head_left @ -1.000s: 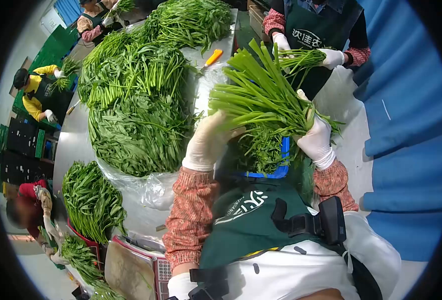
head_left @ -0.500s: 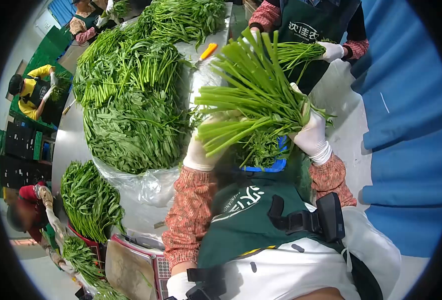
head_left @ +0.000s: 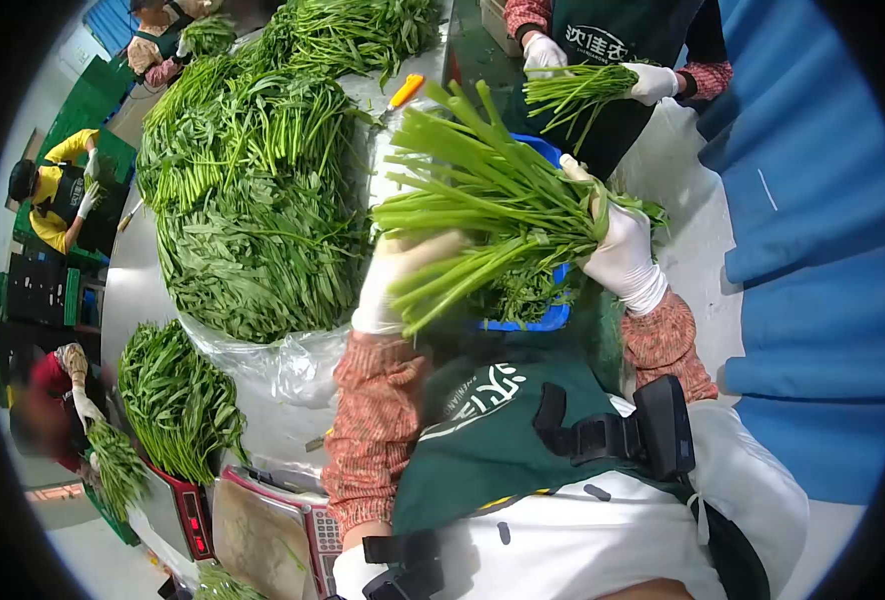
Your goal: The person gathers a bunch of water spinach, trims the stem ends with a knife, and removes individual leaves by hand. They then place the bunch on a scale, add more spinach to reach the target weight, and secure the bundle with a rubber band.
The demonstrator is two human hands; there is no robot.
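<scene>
Greens bunch is above blue bin, R hand clamped round leafy end; L hand blurred, grip I cannot tell. Outer stems could slip b/c they fan so wide.

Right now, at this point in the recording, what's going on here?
A person in white gloves grips a bunch of leafy green stems in the right hand. The left hand, blurred, is at the bare stem ends; whether it grips them is unclear. Beneath the bunch sits a blue container with greens in it. A large heap of greens covers much of the table. Opposite, a co-worker holds another bunch.
</scene>
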